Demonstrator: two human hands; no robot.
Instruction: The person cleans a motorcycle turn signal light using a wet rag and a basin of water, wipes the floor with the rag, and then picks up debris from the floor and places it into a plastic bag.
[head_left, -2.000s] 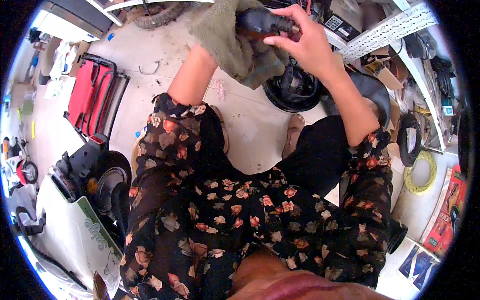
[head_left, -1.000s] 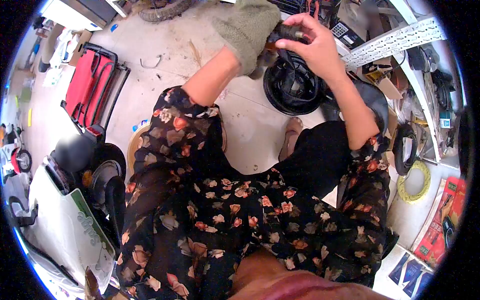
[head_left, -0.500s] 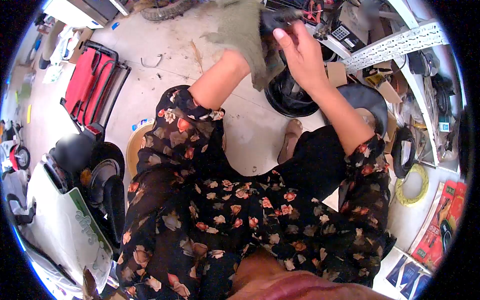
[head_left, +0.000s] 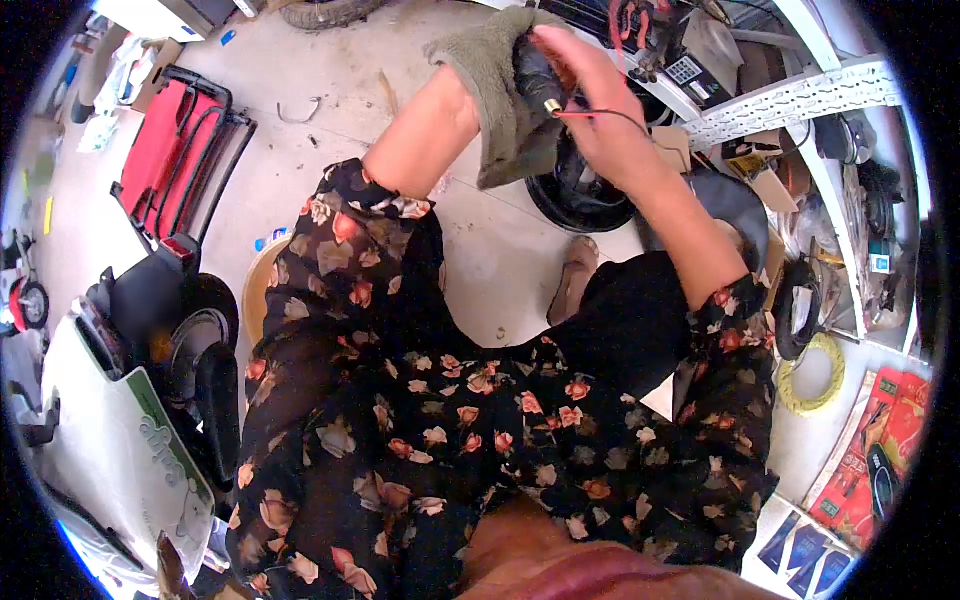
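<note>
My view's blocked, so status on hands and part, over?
Left hand: hidden by olive cloth. Right hand: against black part, grip unclear. Possible snag: thin wire across right hand.

Left forearm (head_left: 420, 135) stretched forward, left hand hidden; right forearm (head_left: 680, 215) forward, right hand (head_left: 600, 105) angled inward, fingers (head_left: 568, 50) bent.

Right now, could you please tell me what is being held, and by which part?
A dark part, cradled in the green cloth over the hidden left hand; the right hand is against its side. Exact finger placement cannot be told.
</note>
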